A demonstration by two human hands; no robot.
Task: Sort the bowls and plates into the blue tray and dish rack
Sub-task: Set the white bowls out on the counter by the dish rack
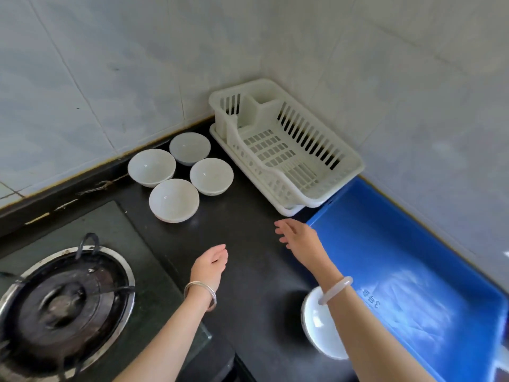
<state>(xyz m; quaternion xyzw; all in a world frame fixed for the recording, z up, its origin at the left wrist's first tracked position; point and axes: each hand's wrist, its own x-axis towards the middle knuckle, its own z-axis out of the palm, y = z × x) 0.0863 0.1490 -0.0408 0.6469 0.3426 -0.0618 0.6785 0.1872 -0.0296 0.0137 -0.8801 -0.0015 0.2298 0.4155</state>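
Glossy black counter (pixel 248 244): four round white bowls (pixel 174 200), slatted plastic rack (pixel 286 150); both hands' fingers (pixel 281 230) released.

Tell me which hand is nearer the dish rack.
Right. The right hand hovers just below the dish rack, near its front corner; the left hand sits farther back and to the left.

Both forearms reached forward; the left hand (pixel 211 261) hung loosely curled, the right hand (pixel 297 235) spread its fingers (pixel 281 226), empty.
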